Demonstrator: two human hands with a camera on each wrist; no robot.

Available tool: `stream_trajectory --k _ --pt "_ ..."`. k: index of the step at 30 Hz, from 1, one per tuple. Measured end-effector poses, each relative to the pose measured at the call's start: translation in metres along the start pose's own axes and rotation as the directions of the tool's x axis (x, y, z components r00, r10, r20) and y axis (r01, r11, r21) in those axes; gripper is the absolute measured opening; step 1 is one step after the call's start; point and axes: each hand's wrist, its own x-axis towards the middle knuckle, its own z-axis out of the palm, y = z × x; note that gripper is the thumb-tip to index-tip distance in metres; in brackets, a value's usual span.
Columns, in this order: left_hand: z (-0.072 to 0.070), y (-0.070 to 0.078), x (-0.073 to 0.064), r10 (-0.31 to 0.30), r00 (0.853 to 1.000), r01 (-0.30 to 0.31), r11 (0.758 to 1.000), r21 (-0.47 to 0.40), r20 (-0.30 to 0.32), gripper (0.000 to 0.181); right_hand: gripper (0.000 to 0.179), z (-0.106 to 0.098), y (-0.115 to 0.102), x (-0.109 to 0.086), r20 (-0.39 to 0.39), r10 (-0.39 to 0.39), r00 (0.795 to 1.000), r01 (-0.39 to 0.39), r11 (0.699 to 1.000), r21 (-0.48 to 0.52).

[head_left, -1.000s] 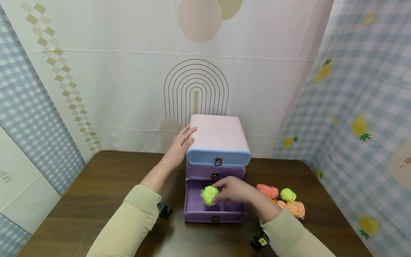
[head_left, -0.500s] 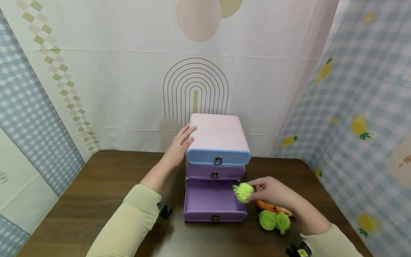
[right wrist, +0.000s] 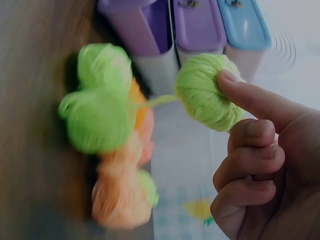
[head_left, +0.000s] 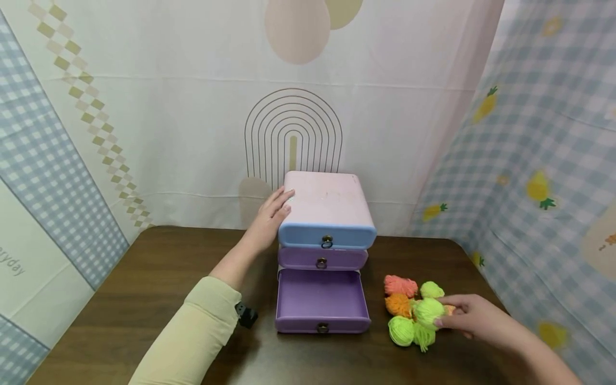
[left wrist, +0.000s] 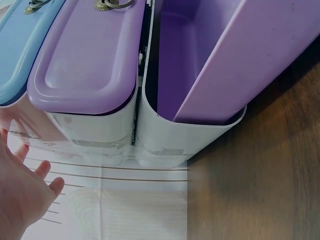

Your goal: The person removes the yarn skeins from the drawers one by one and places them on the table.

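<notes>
My right hand [head_left: 474,320] pinches a yellow-green ball of yarn [right wrist: 205,92] between thumb and fingers, above the other yarn at the right of the table. A loose strand trails from the ball in the right wrist view. Below and around it lie green yarn balls [head_left: 401,330], an orange one [head_left: 398,305], a coral skein [head_left: 400,286] and peach yarn [right wrist: 122,195], partly hidden by the hand in the head view. My left hand [head_left: 266,222] rests with extended fingers against the left side of the pink-topped drawer unit [head_left: 329,200]. Its bottom purple drawer [head_left: 322,324] is pulled out.
Above the pulled-out drawer, a closed purple drawer [head_left: 298,258] and a closed blue drawer [head_left: 303,236] have ring pulls. The dark wooden table [head_left: 183,267] ends at a white patterned cloth [head_left: 192,133] behind, with a checked cloth [head_left: 520,160] on the right.
My right hand has carried the yellow-green yarn ball from over the bottom drawer rightward to the yarn group. The left hand stays on the drawer unit.
</notes>
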Motion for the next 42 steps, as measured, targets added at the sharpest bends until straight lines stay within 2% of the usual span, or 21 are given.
stream_trajectory --k 6,10,18,23,28,35,39,42 --pt "0.0 -0.001 -0.001 0.003 1.0 -0.003 1.0 0.004 0.001 0.049 0.066 -0.014 0.033 -0.021 0.02 0.056 0.998 -0.057 0.998 0.036" --pt "0.0 -0.002 -0.002 -0.007 1.0 0.007 1.0 0.004 0.002 0.049 0.065 -0.02 0.047 -0.031 0.008 0.079 0.997 -0.079 0.997 0.017" --pt "0.001 -0.002 -0.001 -0.008 1.0 0.008 1.0 0.004 0.004 0.05 0.072 -0.027 0.055 -0.046 -0.071 0.16 0.985 -0.161 0.987 -0.023" --pt "0.001 -0.002 -0.001 -0.011 1.0 0.011 1.0 0.009 0.004 0.049 0.075 -0.029 0.058 -0.053 -0.128 0.245 0.961 -0.252 0.967 -0.041" --pt "-0.001 0.0 -0.001 -0.02 1.0 0.02 1.0 0.02 0.004 0.049 0.077 -0.032 0.066 -0.057 -0.171 0.276 0.946 -0.289 0.956 -0.056" --pt "-0.002 0.001 -0.001 -0.029 1.0 0.028 0.999 0.026 0.01 0.049 0.07 -0.027 0.065 -0.055 -0.121 0.223 0.967 -0.231 0.972 -0.054" --pt "-0.001 0.0 -0.001 -0.028 1.0 0.028 0.999 0.025 0.011 0.049 0.07 -0.024 0.068 -0.048 -0.088 0.213 0.973 -0.219 0.974 -0.058" --pt "-0.001 0.0 -0.001 -0.031 1.0 0.031 0.999 0.03 0.007 0.049 0.068 -0.021 0.07 -0.041 -0.057 0.179 0.982 -0.182 0.982 -0.053"
